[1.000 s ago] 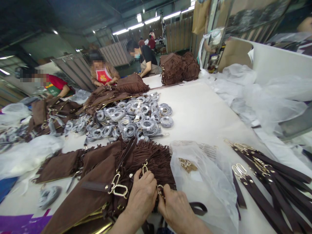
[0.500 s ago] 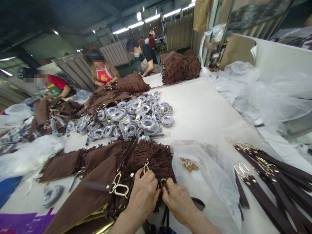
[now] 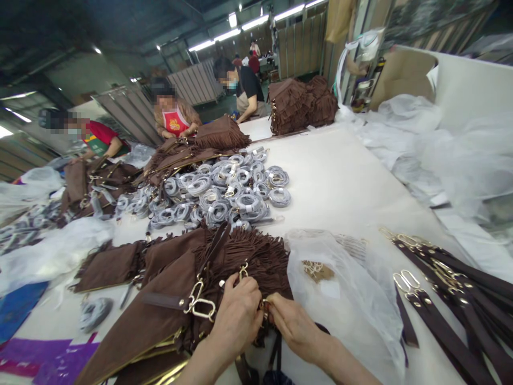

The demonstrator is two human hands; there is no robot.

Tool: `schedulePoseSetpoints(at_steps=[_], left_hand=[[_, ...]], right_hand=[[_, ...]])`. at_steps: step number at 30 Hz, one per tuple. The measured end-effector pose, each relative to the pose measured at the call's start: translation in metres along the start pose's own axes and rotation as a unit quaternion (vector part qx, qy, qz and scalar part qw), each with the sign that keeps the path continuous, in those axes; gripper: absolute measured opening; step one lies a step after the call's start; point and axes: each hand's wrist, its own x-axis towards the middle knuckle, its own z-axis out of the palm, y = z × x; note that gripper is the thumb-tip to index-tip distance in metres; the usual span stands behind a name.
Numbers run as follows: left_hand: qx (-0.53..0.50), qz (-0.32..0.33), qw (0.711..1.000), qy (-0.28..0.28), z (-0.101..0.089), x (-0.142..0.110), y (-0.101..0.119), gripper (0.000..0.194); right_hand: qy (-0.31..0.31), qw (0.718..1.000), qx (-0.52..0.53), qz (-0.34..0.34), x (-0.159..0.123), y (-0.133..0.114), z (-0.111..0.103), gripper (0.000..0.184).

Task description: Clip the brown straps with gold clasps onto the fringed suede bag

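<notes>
A brown suede bag (image 3: pixel 160 305) with long fringe (image 3: pixel 260 251) lies in front of me, its gold zipper along the lower edge. My left hand (image 3: pixel 238 307) is closed on the bag at the fringed end, knuckles up. Close beside it, my right hand (image 3: pixel 292 323) pinches a small gold metal clasp (image 3: pixel 264 306). The two hands' fingertips nearly meet there and cover most of the clasp. Left of my left hand, gold oval links (image 3: pixel 200 305) hang on a short brown leather strap (image 3: pixel 165 301). Dark straps show below my wrists.
Brown straps with gold links (image 3: pixel 436 315) lie at right. A translucent plastic bag (image 3: pixel 348 299) holds small gold hardware. Beyond are wrapped grey coiled straps (image 3: pixel 240 198) and stacked fringed bags (image 3: pixel 302 104). Several co-workers stand across the white table (image 3: pixel 332 176).
My right hand has turned and closed in toward my left; the gold ring that showed in its fingers is now mostly covered. The whole view has shifted slightly.
</notes>
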Motion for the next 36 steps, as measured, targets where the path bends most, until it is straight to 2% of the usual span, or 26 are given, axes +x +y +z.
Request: schedulePoseSetpoints(at_steps=[5,16,26,33,36], left_hand=[[0.002,0.004,1.000,0.001,0.002,-0.001,-0.002,0.014],[-0.001,0.001,1.000,0.005,-0.002,0.000,0.000,0.010],[0.001,0.001,1.000,0.009,0.000,0.001,-0.002,0.013],[0.006,-0.002,1.000,0.006,0.000,0.004,-0.001,0.013],[0.012,-0.004,1.000,0.002,0.002,0.004,-0.001,0.012]], right_hand=[[-0.010,0.996,-0.092,0.011,-0.001,-0.009,0.001,0.011],[0.102,0.982,-0.159,-0.032,0.008,0.006,0.007,0.015],[0.046,0.958,-0.269,-0.086,0.014,0.003,0.009,0.018],[0.014,0.937,-0.335,-0.095,0.015,0.004,0.008,0.020],[-0.011,0.940,-0.328,-0.090,0.013,0.007,0.007,0.021]])
